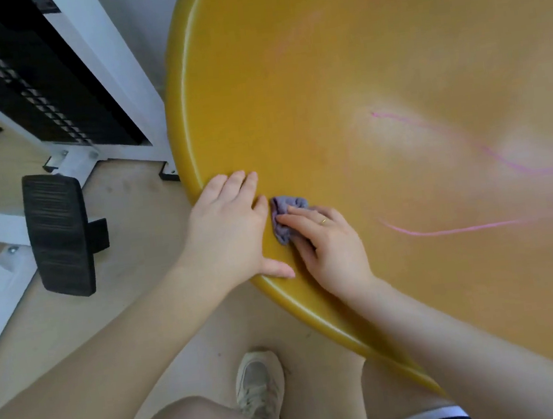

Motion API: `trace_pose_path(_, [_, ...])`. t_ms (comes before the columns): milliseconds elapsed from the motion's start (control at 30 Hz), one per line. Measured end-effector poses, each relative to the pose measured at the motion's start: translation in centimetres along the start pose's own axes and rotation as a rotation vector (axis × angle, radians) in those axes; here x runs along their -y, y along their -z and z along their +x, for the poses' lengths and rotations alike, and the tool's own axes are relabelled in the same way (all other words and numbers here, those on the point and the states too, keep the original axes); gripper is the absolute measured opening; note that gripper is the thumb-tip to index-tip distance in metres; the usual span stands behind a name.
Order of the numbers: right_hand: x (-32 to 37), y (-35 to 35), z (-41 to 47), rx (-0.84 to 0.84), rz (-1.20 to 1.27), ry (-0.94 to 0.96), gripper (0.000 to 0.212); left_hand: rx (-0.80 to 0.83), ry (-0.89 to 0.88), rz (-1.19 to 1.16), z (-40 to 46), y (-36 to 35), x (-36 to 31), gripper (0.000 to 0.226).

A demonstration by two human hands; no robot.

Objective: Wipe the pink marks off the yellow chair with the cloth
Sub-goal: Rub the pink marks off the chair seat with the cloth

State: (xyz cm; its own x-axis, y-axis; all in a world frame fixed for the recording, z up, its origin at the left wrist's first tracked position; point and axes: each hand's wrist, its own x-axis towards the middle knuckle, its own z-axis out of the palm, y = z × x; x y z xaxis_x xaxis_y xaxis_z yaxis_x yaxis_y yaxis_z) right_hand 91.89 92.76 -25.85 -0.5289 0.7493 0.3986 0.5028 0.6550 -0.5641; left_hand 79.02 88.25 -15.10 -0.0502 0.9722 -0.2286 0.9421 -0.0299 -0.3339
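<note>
the wiping step is in hand, but it is at the wrong spot for the marks that show. the right hand (327, 245) has its fingers curled down on a small crumpled lilac cloth (284, 217), pinning it flat against the smooth, rounded yellow plastic chair seat (355, 62) close to the seat's left rim. the left hand (232, 228) lies open and flat, grasping nothing, with its palm over that same rim and its fingertips just beside the cloth, apparently bracing the chair.

the pink marks are well apart from the cloth, toward the right side of the seat. a long wavy pink line (489, 150) runs from the middle of the seat off toward its right edge, and a nearly straight pink line (450, 231) lies nearer the front rim, its left end not far from the right hand. a faint pink smear (297, 40) sits toward the far rim.

as i judge it, most of the job remains. the next move calls for sliding the cloth right along the seat onto the straight line, keeping the fingers pressed flat so the cloth does not bunch, and rubbing along the stroke while the left hand steadies the rim.

no brand, label or writing can be read anywhere.
</note>
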Motion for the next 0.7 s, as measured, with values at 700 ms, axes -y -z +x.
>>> trace_pose_path(700, [-1.8,0.9,1.0,-0.001,-0.147,-0.049,0.039,0.106,-0.149,0.056,4.5,-0.2,-0.5,0.110])
